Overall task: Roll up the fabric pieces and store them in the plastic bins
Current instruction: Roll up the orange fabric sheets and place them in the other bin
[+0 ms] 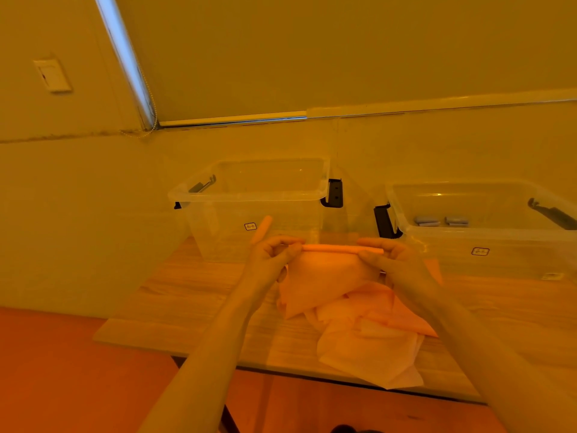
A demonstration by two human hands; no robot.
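1. Because the roll must stay tight at both ends, the left hand (pixel 274 251) pinches the left end of the orange fabric piece (pixel 324 276) with curled fingers, held up above the worktop (pixel 187 295) in front of the left bin (pixel 249 195).
2. That bin is clear, thin-walled plastic with dark latch handles; one finished orange roll (pixel 262 229) seems to lean inside its front wall, which suggests rolls are kept here.
3. The fabric's top edge is wound into a narrow, firm tube, while the rest hangs loose and limp, thin and matte, so much of the rolling is likely left.
4. Below it, a heap of pale and orange fabric pieces (pixel 371 342) lies crumpled at the near edge of the wood-grain worktop, within easy reach.
5. The right hand (pixel 384 254) pinches the tube's right end likewise.
6. The right bin (pixel 480 239) holds two small grey rolls (pixel 440 220).
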